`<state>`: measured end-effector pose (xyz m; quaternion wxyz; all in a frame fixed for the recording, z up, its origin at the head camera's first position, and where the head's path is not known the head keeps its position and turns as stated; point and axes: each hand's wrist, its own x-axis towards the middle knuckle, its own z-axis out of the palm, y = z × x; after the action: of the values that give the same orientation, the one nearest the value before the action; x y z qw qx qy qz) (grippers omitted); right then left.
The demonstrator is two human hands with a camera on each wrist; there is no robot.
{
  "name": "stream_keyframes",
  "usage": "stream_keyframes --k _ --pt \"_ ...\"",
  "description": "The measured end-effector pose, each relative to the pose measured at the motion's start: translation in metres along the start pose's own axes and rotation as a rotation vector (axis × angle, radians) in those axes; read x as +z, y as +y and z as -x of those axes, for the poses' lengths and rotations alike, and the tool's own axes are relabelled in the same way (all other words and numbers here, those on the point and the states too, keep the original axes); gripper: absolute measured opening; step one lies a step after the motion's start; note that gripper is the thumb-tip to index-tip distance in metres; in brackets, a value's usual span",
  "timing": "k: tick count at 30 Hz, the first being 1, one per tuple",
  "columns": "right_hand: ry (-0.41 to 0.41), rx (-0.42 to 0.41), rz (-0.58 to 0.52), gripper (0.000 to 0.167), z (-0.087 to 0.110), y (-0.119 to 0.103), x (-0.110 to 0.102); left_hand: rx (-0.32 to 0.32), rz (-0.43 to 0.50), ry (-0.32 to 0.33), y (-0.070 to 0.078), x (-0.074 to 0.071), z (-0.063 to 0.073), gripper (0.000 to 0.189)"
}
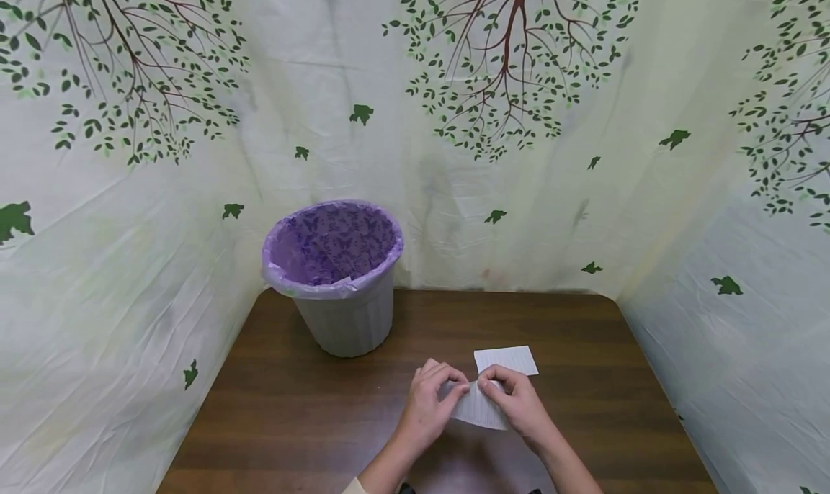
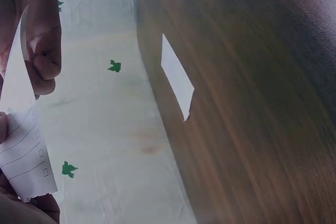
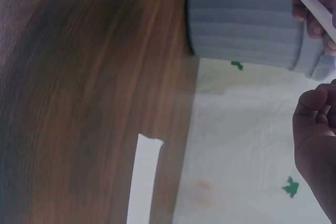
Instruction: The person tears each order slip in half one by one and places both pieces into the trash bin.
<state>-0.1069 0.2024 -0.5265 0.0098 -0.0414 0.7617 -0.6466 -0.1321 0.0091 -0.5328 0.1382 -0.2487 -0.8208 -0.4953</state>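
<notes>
A small lined sheet of paper (image 1: pixel 478 410) is held up between my two hands over the near part of the table. My left hand (image 1: pixel 429 400) pinches its upper left edge with thumb and fingers. At the upper edge, close beside those fingertips, my right hand (image 1: pixel 519 400) pinches with thumb and forefinger. In the left wrist view the sheet (image 2: pixel 26 163) bends, showing printed lines, small boxes and a ragged lower edge. A second piece of paper (image 1: pixel 509 358) lies flat just beyond the right hand, with a rough short end in the right wrist view.
A grey bin (image 1: pixel 350 321) with a purple butterfly-patterned liner (image 1: pixel 285 253) stands at the table's back left. Fabric walls (image 1: pixel 441 256) with printed trees and leaves enclose the brown wooden table (image 1: pixel 298 422) behind and at both sides.
</notes>
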Motion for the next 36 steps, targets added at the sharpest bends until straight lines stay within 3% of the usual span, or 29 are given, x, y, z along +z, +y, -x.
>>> stream_keyframes --k 13,30,36 --pt "-0.059 0.037 -0.131 0.03 0.001 0.001 0.006 0.089 -0.006 0.073 0.0 -0.003 0.006 0.011" --pt "-0.063 0.102 -0.194 0.034 -0.001 -0.003 0.011 0.126 -0.005 0.128 -0.004 -0.003 0.007 0.01" --pt "-0.066 0.139 -0.252 0.021 -0.001 -0.003 0.012 0.144 0.006 0.142 -0.005 -0.002 0.007 0.009"
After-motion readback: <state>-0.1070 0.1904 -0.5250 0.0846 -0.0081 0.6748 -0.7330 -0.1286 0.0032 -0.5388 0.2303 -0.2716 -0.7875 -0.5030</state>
